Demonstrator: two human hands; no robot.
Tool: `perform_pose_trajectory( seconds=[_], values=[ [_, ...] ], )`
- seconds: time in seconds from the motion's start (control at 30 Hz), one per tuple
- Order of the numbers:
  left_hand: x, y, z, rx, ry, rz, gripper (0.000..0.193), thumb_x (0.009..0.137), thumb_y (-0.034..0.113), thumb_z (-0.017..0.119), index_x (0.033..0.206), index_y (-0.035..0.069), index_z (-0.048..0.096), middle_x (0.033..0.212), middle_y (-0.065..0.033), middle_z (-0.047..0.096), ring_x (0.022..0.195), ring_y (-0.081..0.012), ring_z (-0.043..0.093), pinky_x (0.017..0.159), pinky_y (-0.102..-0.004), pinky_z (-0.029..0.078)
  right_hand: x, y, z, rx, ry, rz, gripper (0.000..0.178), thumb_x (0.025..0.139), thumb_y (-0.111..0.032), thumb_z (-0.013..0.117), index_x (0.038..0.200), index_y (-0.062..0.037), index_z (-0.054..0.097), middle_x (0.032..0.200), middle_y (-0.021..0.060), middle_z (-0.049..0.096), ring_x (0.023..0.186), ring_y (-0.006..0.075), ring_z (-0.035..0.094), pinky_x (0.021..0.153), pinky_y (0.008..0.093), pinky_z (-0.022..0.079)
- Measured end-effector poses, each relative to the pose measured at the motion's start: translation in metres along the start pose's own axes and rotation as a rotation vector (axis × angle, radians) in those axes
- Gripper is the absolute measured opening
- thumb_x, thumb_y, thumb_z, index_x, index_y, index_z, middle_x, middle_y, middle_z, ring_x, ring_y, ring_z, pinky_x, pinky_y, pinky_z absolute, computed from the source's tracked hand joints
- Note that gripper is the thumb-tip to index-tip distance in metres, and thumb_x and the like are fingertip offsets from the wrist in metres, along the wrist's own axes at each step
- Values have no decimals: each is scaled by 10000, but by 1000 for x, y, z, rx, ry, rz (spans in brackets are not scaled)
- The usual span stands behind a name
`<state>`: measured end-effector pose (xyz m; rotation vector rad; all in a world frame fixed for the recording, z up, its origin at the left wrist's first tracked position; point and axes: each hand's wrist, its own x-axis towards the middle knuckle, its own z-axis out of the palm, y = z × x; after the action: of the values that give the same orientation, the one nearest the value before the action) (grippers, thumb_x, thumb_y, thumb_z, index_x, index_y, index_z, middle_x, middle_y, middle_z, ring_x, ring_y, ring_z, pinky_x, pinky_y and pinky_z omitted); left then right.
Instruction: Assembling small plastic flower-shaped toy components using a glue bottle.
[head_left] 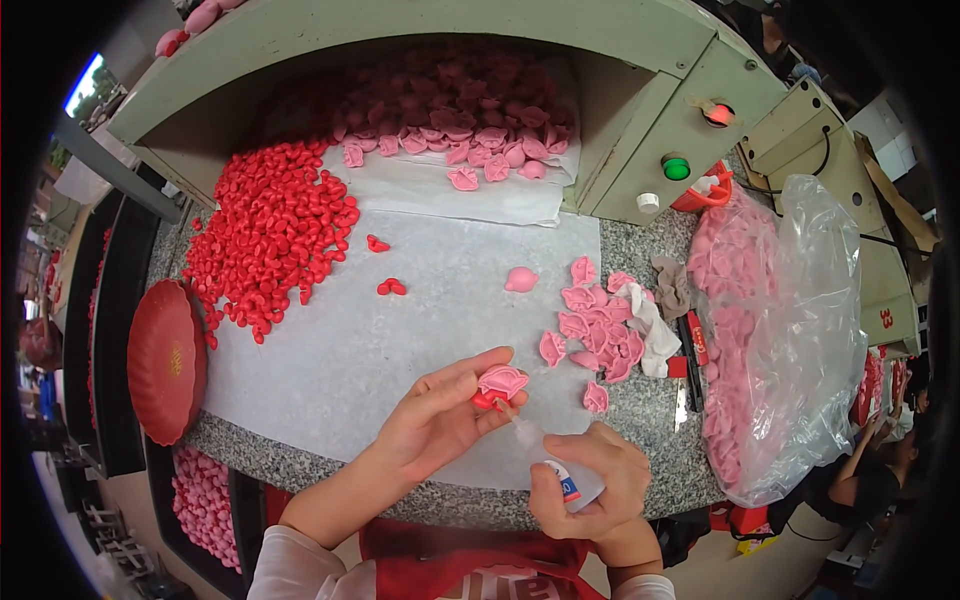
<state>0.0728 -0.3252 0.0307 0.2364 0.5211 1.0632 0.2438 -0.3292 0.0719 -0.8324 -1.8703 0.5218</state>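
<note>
Between the fingertips of my left hand is a pink hollow plastic piece with a ridged edge. A small glossy red piece sits against its lower side, in the same grip. My right hand is wrapped round a clear squeeze bottle with a blue and white label. The bottle's thin nozzle points up and left, its tip at or very close to the red piece; whether they touch I cannot tell. Both hands are over white paper near the front edge of the speckled table.
A heap of red pieces lies left, beside a red fluted bowl. Loose pink pieces and a white cloth are right, before a clear bag of pink pieces. A green metal housing arches over more pink pieces behind.
</note>
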Motion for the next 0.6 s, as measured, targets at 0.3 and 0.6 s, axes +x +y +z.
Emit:
perform_pose_trajectory(
  seconds=[0.3,0.6],
  values=[
    [0,-2,-3,0,-36,-23,456,827,237,526,1223,35,424,1098,-152,545,947,-245,552,821,-341,430,0,-1,-1,14,15,2,360,584,-4,661,922,-17,539,596,39,552,390,128,444,355,220,329],
    [1,-3,-4,-12,-36,-31,452,829,228,523,1224,31,422,1103,-153,541,957,-247,550,833,-351,429,0,1,0,18,32,-13,343,583,-17,662,906,-16,548,569,34,538,377,126,432,344,215,309]
  ],
)
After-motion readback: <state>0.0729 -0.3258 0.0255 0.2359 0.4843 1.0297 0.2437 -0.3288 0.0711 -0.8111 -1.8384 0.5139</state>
